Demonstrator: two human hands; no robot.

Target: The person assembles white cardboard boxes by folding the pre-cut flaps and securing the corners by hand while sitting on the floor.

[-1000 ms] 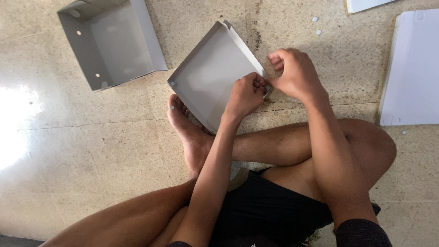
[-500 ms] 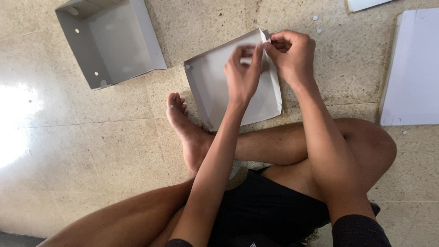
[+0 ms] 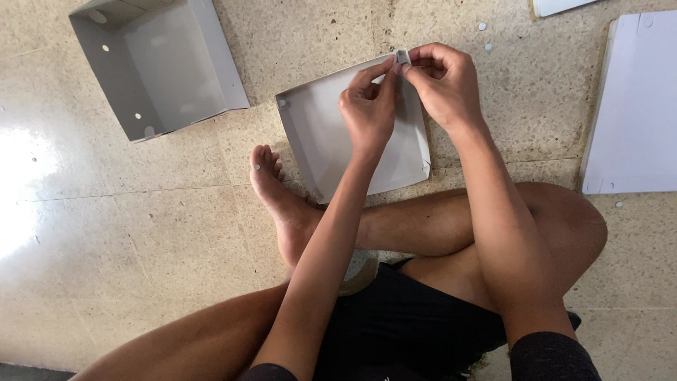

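From up here I see a folded grey cardboard box standing open on the floor to the far left, well apart from the work, with small round holes in its walls. To the right lies a flat white cardboard sheet, and the corner of another white sheet shows at the top edge. Small round paper punch-outs are scattered on the floor between them. My bare foot rests just beside the lower left edge of the piece in hand; nothing blocks the view of it except my own hands.

That piece, a shallow grey cardboard tray with low folded sides, lies on the floor in front of my crossed legs. My left hand is over the tray's upper right part, thumb and forefinger pinching a small folded tab at the top corner. My right hand meets it from the other side, fingers curled and pinching the same tab. Both forearms reach straight forward over my knees.

The floor is beige speckled stone tile, glossy, with a bright glare at the left.
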